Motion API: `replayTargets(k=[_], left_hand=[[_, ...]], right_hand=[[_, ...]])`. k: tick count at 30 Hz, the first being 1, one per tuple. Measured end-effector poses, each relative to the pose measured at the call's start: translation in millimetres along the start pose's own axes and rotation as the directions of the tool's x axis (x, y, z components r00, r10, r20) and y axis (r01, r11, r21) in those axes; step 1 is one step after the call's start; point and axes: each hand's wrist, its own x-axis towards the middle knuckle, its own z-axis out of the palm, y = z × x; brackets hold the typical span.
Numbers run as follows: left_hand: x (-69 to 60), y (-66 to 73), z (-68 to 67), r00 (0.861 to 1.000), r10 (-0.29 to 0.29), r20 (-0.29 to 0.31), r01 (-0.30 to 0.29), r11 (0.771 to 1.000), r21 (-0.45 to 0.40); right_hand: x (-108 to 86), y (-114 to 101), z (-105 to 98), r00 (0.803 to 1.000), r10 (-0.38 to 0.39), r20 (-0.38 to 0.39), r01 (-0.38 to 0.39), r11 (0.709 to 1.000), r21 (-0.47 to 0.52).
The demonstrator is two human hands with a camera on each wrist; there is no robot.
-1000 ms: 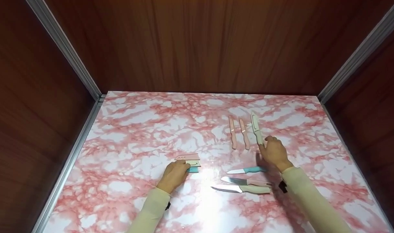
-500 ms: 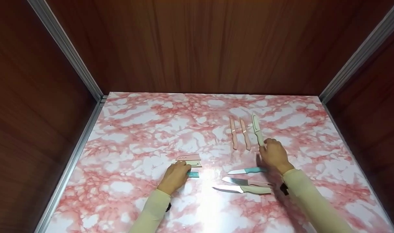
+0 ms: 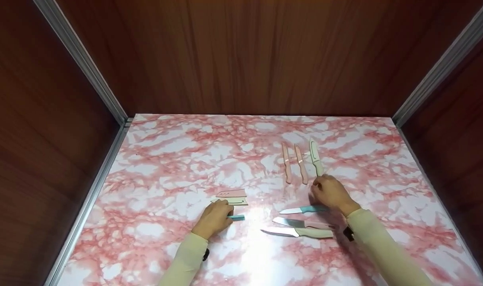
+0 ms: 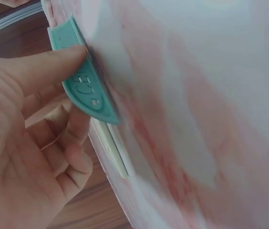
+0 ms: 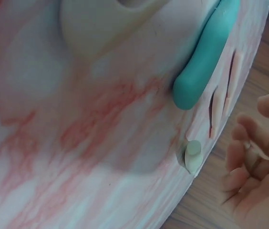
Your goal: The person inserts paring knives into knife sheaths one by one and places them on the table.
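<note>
Enclosure: dark wood-grain panels (image 3: 241, 59), joined by metal corner rails (image 3: 82, 65), surround a red-and-white marble-pattern tabletop (image 3: 372, 149).
Left hand (image 3: 212, 218): thumb and fingers pinch the teal knife sheath (image 4: 83, 88); grip clamped on it.
Teal knife sheath: located at the near end of the sheath row, tilted on edge; whether its lower edge touches the tabletop cannot be told.
Right hand (image 3: 331, 193): holds nothing; fingers loosely curled, thumb apart from them, just beside the handle end of the sheathed green knife (image 3: 314, 157).
Sheath row: pink sheath (image 3: 231, 193) and pale-green sheath (image 3: 238, 201) lie flat, side by side, beyond the left hand.
Bare blades: teal-handled paring knife (image 3: 308, 209), pink-handled knife (image 3: 301, 223) and green-handled knife (image 3: 297, 232) lie with tips toward the sheaths.
Sheathed set: two pink sheathed knives (image 3: 286, 163) (image 3: 300, 164) lie parallel, left of the sheathed green knife.
Change, last second: teal knife sheath is drawn nearer the person, clear of the pale-green sheath, and tipped up; right hand comes off the green handle.
Meaning (judgement): teal knife sheath appears singled out for handling; placement of the sheathed green knife appears complete.
Markings: raised characters on the teal knife sheath, partly under the thumb; "CE" is possible, the full word unreadable. Pink sheath carries small marks, not legible. No brand is identifiable.
</note>
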Motion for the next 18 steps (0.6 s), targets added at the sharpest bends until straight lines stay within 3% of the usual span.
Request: replayTargets(k=[6, 9, 13, 18], left_hand=[[0.7, 1.2, -10.3, 1.0, 0.01, -0.005, -0.011, 0.992, -0.124], [3.0, 3.3, -17.2, 1.0, -0.011, -0.006, 0.01, 0.985, -0.17], [6.8, 5.5, -23.2, 0.999, -0.046, 0.004, 0.045, 0.977, -0.209], [9.9, 7.0, -24.9, 0.999, -0.049, 0.017, 0.052, 0.969, -0.242]], right_hand=[[-2.4, -3, -1, 0.992, -0.097, 0.086, 0.094, 0.995, 0.033], [-2.9, -3, -1, 0.982, -0.129, 0.136, 0.124, 0.991, 0.044], [-3.7, -2, -1, 0.971, -0.153, 0.184, 0.145, 0.988, 0.054], [-6.9, -2, -1, 0.957, -0.186, 0.225, 0.17, 0.982, 0.088]])
